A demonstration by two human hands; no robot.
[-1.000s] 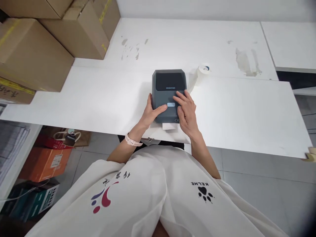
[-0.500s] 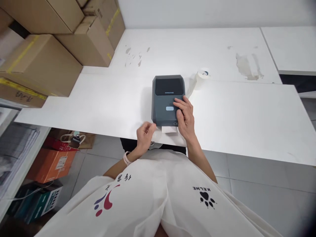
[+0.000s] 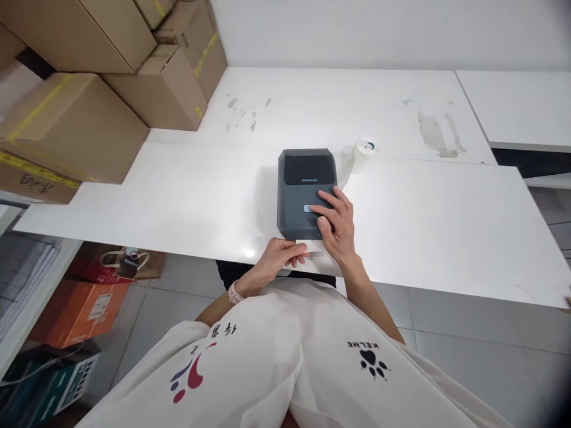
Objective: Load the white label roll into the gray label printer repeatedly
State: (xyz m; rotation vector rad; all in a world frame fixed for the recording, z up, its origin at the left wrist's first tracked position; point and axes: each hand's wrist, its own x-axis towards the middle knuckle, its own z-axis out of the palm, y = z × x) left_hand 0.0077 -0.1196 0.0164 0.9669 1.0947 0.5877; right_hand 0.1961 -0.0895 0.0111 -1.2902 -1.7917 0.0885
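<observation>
Head view: printer on the worktop, left hand pinching the paper strip at the printer's near edge. Right hand spread over the printer's right side, a fingertip at the button. Paper roll right of the printer's far end.

The left hand covers part of the paper strip, whose far end is out of sight at the dark device. The right hand hides the device's lower right corner, one fingertip overlapping the pale button. The device's lettering is too small to read surely. The bottom edge crops the white shirt.
</observation>
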